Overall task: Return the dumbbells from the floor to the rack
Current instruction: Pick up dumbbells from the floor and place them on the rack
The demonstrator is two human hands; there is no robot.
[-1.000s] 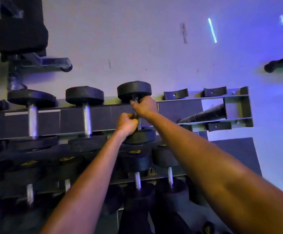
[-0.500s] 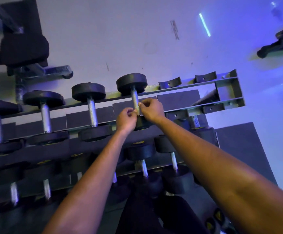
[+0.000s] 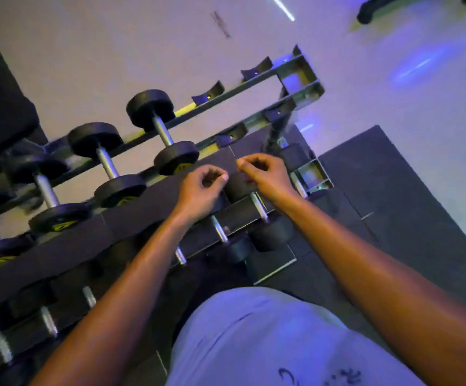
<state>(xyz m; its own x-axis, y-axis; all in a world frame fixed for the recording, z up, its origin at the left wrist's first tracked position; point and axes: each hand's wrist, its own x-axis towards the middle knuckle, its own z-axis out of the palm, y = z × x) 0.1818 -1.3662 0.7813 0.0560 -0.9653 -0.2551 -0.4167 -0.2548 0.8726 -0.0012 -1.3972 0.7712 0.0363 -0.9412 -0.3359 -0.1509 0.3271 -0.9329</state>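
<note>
Both the left hand [image 3: 202, 188] and right hand [image 3: 265, 176] hang loosely curled, grasping nothing, at five o'clock of the racked dumbbell [image 3: 163, 132], whose yellow logo is unreadable.

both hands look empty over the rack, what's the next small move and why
Probably turn away to fetch another dumbbell from the floor: the left hand and right hand hold nothing, the nearest dumbbell sits on the top rail, and empty cradles remain beside it.
</note>
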